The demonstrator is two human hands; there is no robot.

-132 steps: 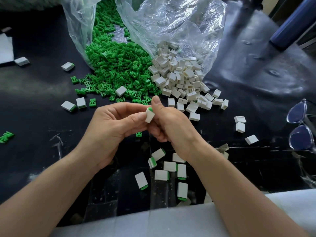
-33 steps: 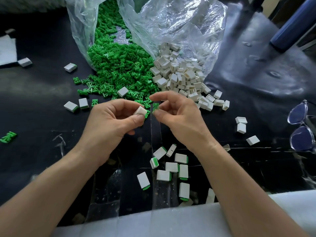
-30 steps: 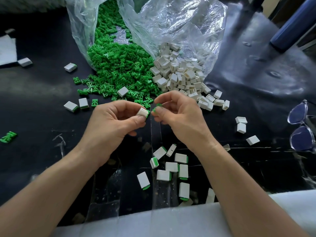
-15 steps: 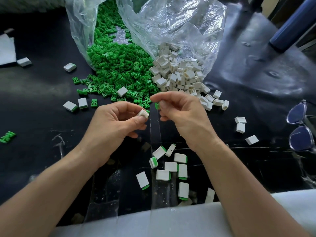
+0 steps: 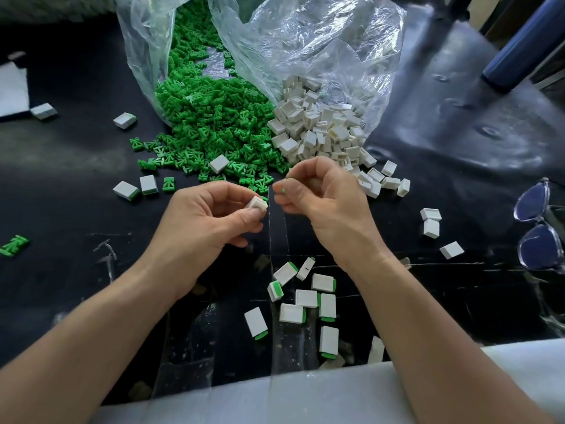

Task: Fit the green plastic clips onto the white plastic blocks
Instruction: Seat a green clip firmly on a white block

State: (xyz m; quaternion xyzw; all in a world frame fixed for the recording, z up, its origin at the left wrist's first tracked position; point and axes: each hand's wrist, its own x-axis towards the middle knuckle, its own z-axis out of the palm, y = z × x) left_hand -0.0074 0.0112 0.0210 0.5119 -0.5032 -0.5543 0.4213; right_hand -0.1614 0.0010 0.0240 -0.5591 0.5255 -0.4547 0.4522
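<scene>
We find one white block [image 5: 256,204], a small rectangular piece of smooth matte plastic, pinched between the thumb and forefinger of the left hand [image 5: 208,221] and held above the counter [image 5: 61,179] at mid-view. The other fingers of that hand are curled under it.

Just beside it, with a narrow gap showing, the right hand [image 5: 324,200] pinches a green clip [image 5: 283,190] at its fingertips. Only slivers of green show between the fingers, so we cannot tell how the clip is turned.

Below the hands lies a loose cluster of finished pieces [image 5: 305,298], flat white blocks each with a green edge at one end. A few more finished pieces [image 5: 134,188] lie to the left.

Beyond the hands, a heap of green clips [image 5: 214,117], small and branched in shape, spills from a crinkled clear plastic bag [image 5: 305,35]. It touches a heap of white blocks [image 5: 321,127], several of which show hollow open faces. A few loose blocks [image 5: 431,221] lie apart to the right.

The counter surface is black, scuffed and glossy in patches. A pair of clear-framed glasses [image 5: 535,221] with tinted lenses rests at the right edge, a dark blue cylinder [image 5: 526,41] lies at upper right, and a white foam sheet [image 5: 305,399] runs along the near edge.
</scene>
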